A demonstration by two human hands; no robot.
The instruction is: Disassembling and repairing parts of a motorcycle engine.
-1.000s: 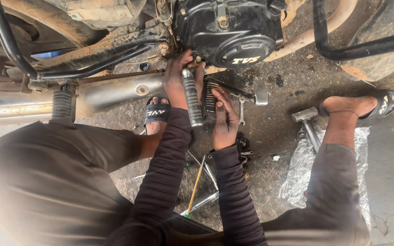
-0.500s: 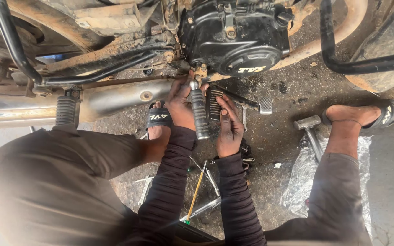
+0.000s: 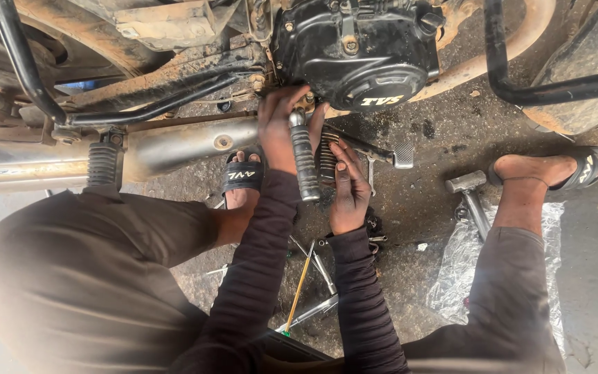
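My left hand point(image 3: 279, 130) is closed around the upper end of a ribbed black rubber lever point(image 3: 305, 166), just below the black engine cover point(image 3: 358, 52) of a motorcycle. The lever hangs down between my two hands. My right hand point(image 3: 348, 188) is just right of it, fingers pointing up and pinching a ribbed black footrest point(image 3: 326, 156). Both arms are in dark ribbed sleeves. What the fingertips touch behind the lever is hidden.
A silver exhaust pipe point(image 3: 174, 147) runs left. A brake pedal point(image 3: 403, 154) sticks out right of the footrest. A hammer point(image 3: 469, 197) lies beside a plastic sheet point(image 3: 451, 277). Wrenches point(image 3: 321, 271) and a yellow-shafted screwdriver point(image 3: 300, 285) lie between my sandalled feet point(image 3: 243, 177) point(image 3: 567, 170).
Both hands keep their hold on the lever and footrest. The view has shifted a little, so engine and hands sit slightly lower and further right in frame.
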